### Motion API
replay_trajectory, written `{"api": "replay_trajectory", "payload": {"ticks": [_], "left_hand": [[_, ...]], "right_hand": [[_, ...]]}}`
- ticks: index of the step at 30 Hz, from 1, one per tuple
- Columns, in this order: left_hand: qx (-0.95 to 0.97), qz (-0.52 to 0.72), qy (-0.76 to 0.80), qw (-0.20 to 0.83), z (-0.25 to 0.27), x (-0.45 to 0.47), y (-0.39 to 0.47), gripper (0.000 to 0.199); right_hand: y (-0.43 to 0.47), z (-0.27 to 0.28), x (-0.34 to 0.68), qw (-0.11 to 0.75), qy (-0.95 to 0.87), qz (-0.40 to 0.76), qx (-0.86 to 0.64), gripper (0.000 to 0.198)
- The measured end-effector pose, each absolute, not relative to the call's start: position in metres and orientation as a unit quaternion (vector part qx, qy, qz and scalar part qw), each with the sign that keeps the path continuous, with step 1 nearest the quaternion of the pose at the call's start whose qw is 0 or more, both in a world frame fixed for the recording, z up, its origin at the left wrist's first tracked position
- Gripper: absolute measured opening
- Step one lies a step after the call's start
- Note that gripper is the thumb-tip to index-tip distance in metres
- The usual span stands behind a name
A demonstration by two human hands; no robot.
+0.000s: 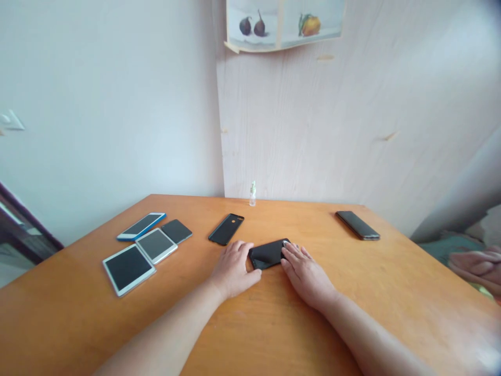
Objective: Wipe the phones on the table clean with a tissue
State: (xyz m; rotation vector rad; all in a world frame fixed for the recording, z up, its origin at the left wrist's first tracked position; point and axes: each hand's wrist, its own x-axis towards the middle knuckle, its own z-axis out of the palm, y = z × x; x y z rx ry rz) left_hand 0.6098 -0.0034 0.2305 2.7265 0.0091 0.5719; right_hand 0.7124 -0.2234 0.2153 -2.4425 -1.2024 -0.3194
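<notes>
A black smartphone [268,254] lies screen up on the wooden table, slightly slanted, with a reflection across its glass. My left hand [234,269] grips its left end, fingers at the far corner and thumb at the near corner. Over the right end rests my right hand [307,274], its fingers close together and covering that edge. A small whitish patch shows by the right fingertips; I cannot tell what it is. Just beyond my left hand lies an empty black phone case [226,229] with a round hole near one end.
Left on the table [242,334] are a white tablet [130,268], a smaller white tablet [156,245], a dark flat device [177,231] and a blue-cased phone [142,225]. A small spray bottle [252,195] stands at the back edge. Another dark phone [357,225] lies right.
</notes>
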Motion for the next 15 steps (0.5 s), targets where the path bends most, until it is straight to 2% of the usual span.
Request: {"api": "replay_trajectory", "payload": {"ticks": [6,9,15], "left_hand": [[0.959,0.22,0.003,0.181,0.23,0.612,-0.003,0.054],[0.959,0.215,0.008,0.185,0.231,0.613,-0.003,0.053],[0.961,0.185,0.052,0.197,0.234,0.619,-0.003,0.061]], "right_hand": [[-0.212,0.226,0.689,0.178,-0.536,-0.082,-0.821,0.048],[-0.212,0.228,0.703,0.151,-0.51,-0.077,-0.843,0.046],[-0.211,0.228,0.742,0.098,-0.505,-0.084,-0.853,0.026]]}}
